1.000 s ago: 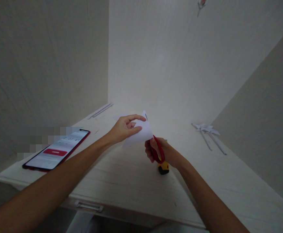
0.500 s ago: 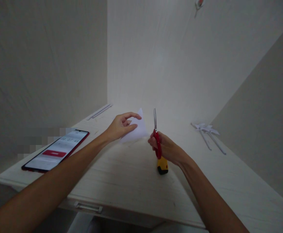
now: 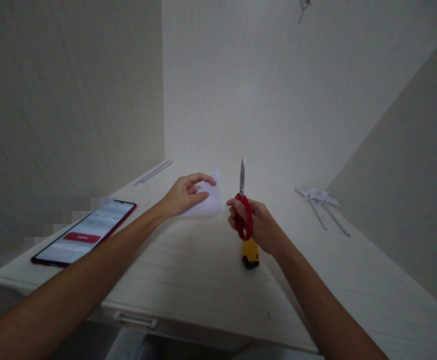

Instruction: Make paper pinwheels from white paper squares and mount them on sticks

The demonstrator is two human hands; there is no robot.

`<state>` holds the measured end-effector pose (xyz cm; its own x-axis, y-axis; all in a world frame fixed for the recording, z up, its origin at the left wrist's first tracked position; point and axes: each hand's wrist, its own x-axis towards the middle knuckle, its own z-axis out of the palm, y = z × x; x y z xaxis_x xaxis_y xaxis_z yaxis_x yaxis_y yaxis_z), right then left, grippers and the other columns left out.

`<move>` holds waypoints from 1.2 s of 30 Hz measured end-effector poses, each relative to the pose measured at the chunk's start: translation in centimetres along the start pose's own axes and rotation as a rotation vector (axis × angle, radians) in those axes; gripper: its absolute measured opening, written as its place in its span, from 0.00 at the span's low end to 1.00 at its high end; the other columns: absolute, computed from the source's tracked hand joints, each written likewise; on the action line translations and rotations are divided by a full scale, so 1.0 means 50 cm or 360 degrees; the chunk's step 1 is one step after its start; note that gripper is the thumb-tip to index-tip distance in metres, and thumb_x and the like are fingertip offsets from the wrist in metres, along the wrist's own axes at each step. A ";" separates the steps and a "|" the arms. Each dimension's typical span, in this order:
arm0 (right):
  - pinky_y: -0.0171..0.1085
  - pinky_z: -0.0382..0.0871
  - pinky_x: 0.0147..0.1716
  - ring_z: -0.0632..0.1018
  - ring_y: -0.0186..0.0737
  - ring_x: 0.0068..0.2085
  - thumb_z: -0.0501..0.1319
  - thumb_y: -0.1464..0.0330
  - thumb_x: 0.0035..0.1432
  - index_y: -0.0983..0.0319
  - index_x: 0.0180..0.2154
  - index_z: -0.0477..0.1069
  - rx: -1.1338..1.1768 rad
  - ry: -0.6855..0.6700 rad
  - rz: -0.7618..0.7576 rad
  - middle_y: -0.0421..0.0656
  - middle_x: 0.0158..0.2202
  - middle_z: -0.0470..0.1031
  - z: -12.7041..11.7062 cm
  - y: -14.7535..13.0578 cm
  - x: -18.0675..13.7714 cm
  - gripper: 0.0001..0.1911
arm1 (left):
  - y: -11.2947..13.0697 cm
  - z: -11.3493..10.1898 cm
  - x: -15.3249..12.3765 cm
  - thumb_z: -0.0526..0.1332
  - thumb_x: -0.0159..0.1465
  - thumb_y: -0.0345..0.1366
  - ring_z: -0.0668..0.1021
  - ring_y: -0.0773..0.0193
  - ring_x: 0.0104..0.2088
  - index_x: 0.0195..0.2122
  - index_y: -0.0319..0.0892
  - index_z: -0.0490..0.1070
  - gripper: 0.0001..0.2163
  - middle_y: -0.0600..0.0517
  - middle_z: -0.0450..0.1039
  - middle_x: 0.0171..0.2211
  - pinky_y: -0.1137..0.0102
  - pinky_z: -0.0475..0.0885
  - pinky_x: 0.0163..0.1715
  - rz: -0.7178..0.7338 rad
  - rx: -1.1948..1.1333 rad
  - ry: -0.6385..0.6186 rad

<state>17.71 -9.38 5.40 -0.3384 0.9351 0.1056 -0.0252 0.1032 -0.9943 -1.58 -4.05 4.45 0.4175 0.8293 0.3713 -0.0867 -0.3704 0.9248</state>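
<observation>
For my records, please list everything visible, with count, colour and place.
Flat drawer table: 1, white, centre
Metal drawer handle: 1, silvery, front
Thin paper sheet: 1, white, in bare left hand
Metal scissors: 1, red handles, in bare right hand
Elongated object: 1, yellow and black, table middle
Flat phone: 1, black and red, left
Thin sticks: 2 visible, whitish, far left
Paper pinwheel shapes with sticks: apparently 2, white, right
Plain walls: 3, pale grey, around table
Small wall decoration: 1, partly reddish, top edge
Pale unclear object: 1, whitish, under table
Forearms: 2, bare, lower picture
Both hands: 2, bare, centre
</observation>
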 end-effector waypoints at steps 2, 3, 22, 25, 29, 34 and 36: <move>0.30 0.50 0.19 0.61 0.26 0.21 0.58 0.55 0.51 0.63 0.32 0.60 0.0079 0.0042 0.0007 0.33 0.21 0.54 0.002 0.004 0.004 0.18 | -0.002 -0.003 0.000 0.60 0.54 0.32 0.70 0.76 0.17 0.41 0.38 0.63 0.14 0.56 0.69 0.23 0.82 0.61 0.16 -0.0007 0.0029 -0.0004; 0.30 0.48 0.18 0.58 0.26 0.20 0.58 0.55 0.51 0.63 0.31 0.59 0.0090 0.0021 0.0020 0.33 0.21 0.52 0.001 0.006 0.004 0.17 | -0.003 -0.003 -0.001 0.60 0.54 0.32 0.69 0.76 0.17 0.41 0.38 0.63 0.14 0.56 0.68 0.22 0.82 0.61 0.16 -0.0013 0.0043 -0.0005; 0.31 0.50 0.18 0.60 0.27 0.20 0.58 0.53 0.48 0.64 0.29 0.62 -0.0186 0.0118 -0.0042 0.34 0.20 0.56 0.000 0.012 0.006 0.20 | 0.015 0.001 -0.007 0.58 0.55 0.30 0.67 0.76 0.17 0.45 0.38 0.60 0.16 0.58 0.65 0.21 0.82 0.60 0.15 0.0015 0.0136 -0.0099; 0.31 0.47 0.18 0.58 0.26 0.20 0.59 0.51 0.47 0.63 0.31 0.61 0.0025 0.0002 0.0035 0.33 0.19 0.53 -0.002 0.008 0.002 0.21 | 0.016 0.002 -0.008 0.59 0.54 0.30 0.66 0.76 0.16 0.44 0.39 0.60 0.16 0.59 0.63 0.19 0.82 0.60 0.15 -0.0011 0.0140 -0.0091; 0.32 0.49 0.20 0.59 0.27 0.22 0.58 0.47 0.43 0.63 0.32 0.60 0.0114 -0.0319 0.0256 0.35 0.22 0.55 -0.008 -0.002 -0.018 0.27 | 0.016 0.004 -0.007 0.59 0.54 0.30 0.66 0.76 0.16 0.44 0.39 0.60 0.15 0.60 0.62 0.18 0.82 0.59 0.15 -0.0007 0.0159 -0.0081; 0.33 0.50 0.22 0.58 0.27 0.23 0.56 0.41 0.39 0.62 0.33 0.58 0.0091 -0.0397 0.0299 0.36 0.25 0.56 -0.008 -0.008 -0.027 0.32 | 0.018 0.003 -0.007 0.58 0.54 0.29 0.65 0.77 0.15 0.43 0.40 0.61 0.15 0.60 0.60 0.17 0.83 0.56 0.14 0.0021 0.0273 -0.0062; 0.33 0.49 0.22 0.57 0.27 0.22 0.54 0.40 0.40 0.62 0.33 0.57 0.0182 -0.0481 0.0329 0.36 0.24 0.55 -0.007 -0.008 -0.025 0.32 | 0.018 0.002 -0.007 0.58 0.54 0.29 0.64 0.77 0.15 0.43 0.40 0.61 0.15 0.61 0.59 0.17 0.83 0.54 0.13 0.0034 0.0337 -0.0061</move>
<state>18.46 -10.48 5.69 -0.6089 0.7883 -0.0886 -0.0265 -0.1319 -0.9909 -1.71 -4.70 5.13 0.4522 0.8052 0.3837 0.0941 -0.4709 0.8772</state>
